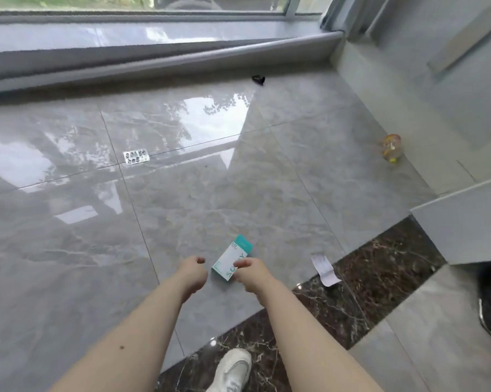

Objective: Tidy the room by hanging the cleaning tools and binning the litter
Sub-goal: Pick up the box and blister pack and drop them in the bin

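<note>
Right hand touching teal box on floor; left hand beside.

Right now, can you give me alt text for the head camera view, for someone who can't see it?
Two bare hands reach down to a small teal and white box on a glossy grey tiled floor, the right hand touching it, the left hand beside it. A paper slip, plastic bottle and small black object lie farther off.

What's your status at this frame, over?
Right hand touching teal box on floor, grip unclear. Left hand loosely curled, empty. Receipt, blister pack, bottle unpicked. Nothing blocking.
</note>
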Demonstrator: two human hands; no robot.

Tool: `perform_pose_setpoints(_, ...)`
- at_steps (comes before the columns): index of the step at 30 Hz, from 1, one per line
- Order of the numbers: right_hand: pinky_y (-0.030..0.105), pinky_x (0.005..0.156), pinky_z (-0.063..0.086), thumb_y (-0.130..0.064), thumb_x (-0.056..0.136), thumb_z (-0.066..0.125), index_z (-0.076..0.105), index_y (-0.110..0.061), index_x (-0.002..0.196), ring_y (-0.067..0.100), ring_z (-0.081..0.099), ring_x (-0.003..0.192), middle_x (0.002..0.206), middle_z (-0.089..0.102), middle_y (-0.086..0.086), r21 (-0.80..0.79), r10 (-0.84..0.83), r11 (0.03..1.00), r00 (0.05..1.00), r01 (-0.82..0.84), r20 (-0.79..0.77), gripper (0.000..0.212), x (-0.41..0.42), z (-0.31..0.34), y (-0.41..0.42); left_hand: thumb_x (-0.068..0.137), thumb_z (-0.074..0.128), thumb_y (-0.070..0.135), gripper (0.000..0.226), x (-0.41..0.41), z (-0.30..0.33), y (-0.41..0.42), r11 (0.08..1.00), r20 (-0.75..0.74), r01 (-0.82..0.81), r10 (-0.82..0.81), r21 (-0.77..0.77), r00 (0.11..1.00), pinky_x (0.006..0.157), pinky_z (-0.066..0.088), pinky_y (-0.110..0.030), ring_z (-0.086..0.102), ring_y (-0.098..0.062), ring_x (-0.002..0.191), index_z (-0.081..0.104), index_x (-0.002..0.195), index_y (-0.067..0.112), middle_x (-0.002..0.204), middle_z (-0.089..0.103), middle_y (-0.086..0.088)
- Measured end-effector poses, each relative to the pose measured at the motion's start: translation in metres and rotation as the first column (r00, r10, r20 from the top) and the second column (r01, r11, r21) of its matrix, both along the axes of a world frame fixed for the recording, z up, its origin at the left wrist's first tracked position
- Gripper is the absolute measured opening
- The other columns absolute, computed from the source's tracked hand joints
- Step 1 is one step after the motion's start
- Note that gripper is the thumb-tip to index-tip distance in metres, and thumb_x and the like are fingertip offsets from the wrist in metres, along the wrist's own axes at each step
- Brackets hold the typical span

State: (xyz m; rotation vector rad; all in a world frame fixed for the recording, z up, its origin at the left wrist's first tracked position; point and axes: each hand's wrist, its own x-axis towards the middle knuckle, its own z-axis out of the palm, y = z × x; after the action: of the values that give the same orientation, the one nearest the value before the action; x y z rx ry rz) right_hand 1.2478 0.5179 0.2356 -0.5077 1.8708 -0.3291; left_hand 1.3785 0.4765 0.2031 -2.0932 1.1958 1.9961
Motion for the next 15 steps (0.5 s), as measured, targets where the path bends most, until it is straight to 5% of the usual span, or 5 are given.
perform_pose_setpoints(3,0.010,0.046,0.030,0.001,0.088,0.045,0.063,-0.015,0.112,0.017,0.049,0.079,0.096,0.053,0.004,0.026,-0.052,0.998,0.998,0.051,0.023,0.035,-0.027,-0.019,-0.007,0.092,0.039,-0.003,0.052,-0.026,-0.010,-0.008,0.998,0.065,0.059,-0.057,-0.034,0.996,0.102,0.044,-0.046,0.050,-0.040,0.127,0.037,0.143,0.007,0.139,0.048,-0.028)
perform_pose_setpoints(6,0.006,0.035,0.030,0.003,0.088,0.041,0.061,-0.008,0.120,0.006,0.044,0.060,0.092,0.053,0.004,0.041,-0.090,0.995,0.994,0.088,0.057,0.040,-0.048,-0.037,-0.012,0.088,0.042,-0.002,0.065,-0.048,-0.020,-0.017,0.995,0.085,0.081,-0.076,-0.055,0.993,0.079,0.054,-0.045,0.052,-0.045,0.122,0.023,0.149,0.012,0.134,0.050,-0.033)
perform_pose_setpoints(9,0.005,0.035,0.030,0.003,0.090,0.039,0.061,-0.006,0.120,0.003,0.042,0.057,0.074,0.047,-0.006,0.058,-0.110,0.993,0.991,0.106,0.079,0.039,-0.067,-0.056,-0.016,0.088,0.040,-0.004,0.071,-0.069,-0.038,-0.023,0.996,0.097,0.065,-0.059,-0.065,0.994,0.050,0.038,-0.026,0.059,-0.037,0.088,0.016,0.152,0.015,0.127,0.056,-0.030)
perform_pose_setpoints(12,0.004,0.034,0.030,0.004,0.091,0.039,0.059,-0.004,0.122,0.002,0.042,0.057,0.081,0.051,-0.002,0.090,-0.111,0.991,0.989,0.102,0.100,0.038,-0.087,-0.081,-0.022,0.089,0.039,-0.004,0.070,-0.094,-0.061,-0.032,0.998,0.123,0.046,-0.040,-0.045,0.992,0.059,0.044,-0.029,0.062,-0.040,0.099,0.017,0.152,0.016,0.127,0.056,-0.028)
perform_pose_setpoints(15,0.006,0.041,0.033,0.003,0.091,0.041,0.057,-0.005,0.123,0.001,0.044,0.060,0.100,0.053,0.004,0.108,-0.140,0.986,0.985,0.129,0.103,0.037,-0.104,-0.108,-0.030,0.089,0.040,-0.003,0.068,-0.120,-0.087,-0.041,0.999,0.125,0.046,-0.044,-0.012,0.991,0.089,0.052,-0.043,0.055,-0.039,0.120,0.019,0.151,0.016,0.135,0.052,-0.025)
